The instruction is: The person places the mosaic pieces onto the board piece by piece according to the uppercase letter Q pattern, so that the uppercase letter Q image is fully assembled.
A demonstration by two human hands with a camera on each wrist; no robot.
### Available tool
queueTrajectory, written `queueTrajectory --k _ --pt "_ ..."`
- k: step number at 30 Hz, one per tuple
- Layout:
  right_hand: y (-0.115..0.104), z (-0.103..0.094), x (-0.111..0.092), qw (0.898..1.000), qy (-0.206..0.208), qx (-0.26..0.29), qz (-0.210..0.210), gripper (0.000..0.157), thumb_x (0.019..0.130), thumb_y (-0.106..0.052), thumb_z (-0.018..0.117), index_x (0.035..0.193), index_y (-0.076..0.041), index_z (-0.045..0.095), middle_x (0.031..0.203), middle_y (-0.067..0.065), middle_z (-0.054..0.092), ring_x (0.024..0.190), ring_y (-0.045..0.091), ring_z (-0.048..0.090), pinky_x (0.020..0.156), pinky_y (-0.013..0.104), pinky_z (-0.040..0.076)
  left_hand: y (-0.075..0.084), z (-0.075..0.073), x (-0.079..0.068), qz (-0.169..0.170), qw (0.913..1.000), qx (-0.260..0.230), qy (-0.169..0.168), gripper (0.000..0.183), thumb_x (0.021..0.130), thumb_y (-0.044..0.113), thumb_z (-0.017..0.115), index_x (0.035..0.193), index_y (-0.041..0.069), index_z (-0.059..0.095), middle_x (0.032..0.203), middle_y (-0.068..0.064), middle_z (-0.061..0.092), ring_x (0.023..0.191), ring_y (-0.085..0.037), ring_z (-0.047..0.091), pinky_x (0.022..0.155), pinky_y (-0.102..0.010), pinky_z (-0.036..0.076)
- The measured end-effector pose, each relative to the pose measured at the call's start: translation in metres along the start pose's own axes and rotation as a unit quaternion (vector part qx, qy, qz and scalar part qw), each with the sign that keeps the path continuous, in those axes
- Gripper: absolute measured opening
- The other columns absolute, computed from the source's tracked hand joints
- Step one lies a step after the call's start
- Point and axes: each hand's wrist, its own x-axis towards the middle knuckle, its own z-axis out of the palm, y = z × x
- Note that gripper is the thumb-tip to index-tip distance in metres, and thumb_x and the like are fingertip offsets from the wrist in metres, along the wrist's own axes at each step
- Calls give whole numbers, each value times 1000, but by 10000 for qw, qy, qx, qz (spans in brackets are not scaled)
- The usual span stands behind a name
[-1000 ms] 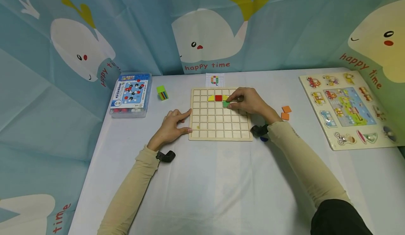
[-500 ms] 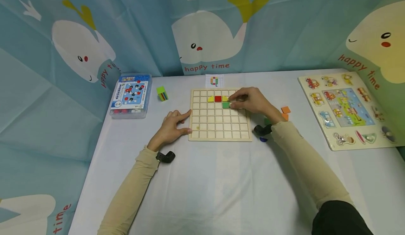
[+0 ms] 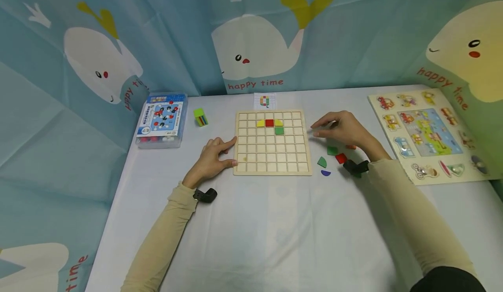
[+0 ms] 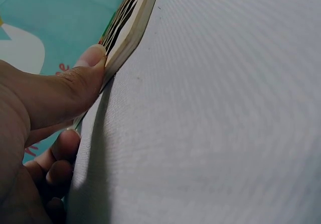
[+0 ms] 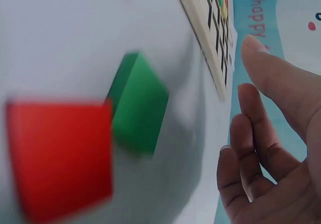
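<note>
The counter (image 3: pixel 251 231) is white. The board (image 3: pixel 271 148), pale tan and gridded in squares, carries a red tile (image 3: pixel 269 123), two yellow tiles (image 3: pixel 260 123) and a green tile (image 3: pixel 279 131). Beyond the far edge, the teal curtain (image 3: pixel 177 52) has white whales (image 3: pixel 259 43) and red lettering (image 3: pixel 255 84).

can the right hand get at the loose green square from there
Likely yes: the right hand looks empty and is close to the loose green square, with nothing seen lying on it.
</note>
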Motion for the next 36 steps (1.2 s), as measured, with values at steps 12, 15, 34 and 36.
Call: queueTrajectory --k 12,15,34,36 --pt "21 -19 -40 9994 -140 -305 48 21 88 -17 88 108 -12 85 111 10 78 77 15 55 65 24 46 0 -2 0 37 10000 -42 51 80 88 26 87 158 14 49 95 -5 48 89 -21 34 86 -37 25" --pt "24 -20 -49 9988 -167 -448 -43 21 89 -19 88 108 -12 84 107 8 78 78 14 54 66 24 45 0 -2 -1 55 9999 -41 74 81 88 26 88 158 14 50 94 -5 48 89 -21 34 85 -37 25" --pt "19 -10 -59 9938 -542 -970 44 26 88 -19 89 110 -6 80 111 11 77 94 22 61 80 30 50 0 1 0 14 10000 -38 47 78 89 26 86 158 15 50 95 -4 48 89 -21 34 85 -36 25" --pt "18 -9 -58 9936 -523 -1001 -28 25 88 -17 88 109 -5 80 110 10 77 94 22 60 81 32 50 0 1 0 14 10000 -38 49 78 90 26 86 158 15 50 95 -4 48 89 -21 33 85 -36 25"
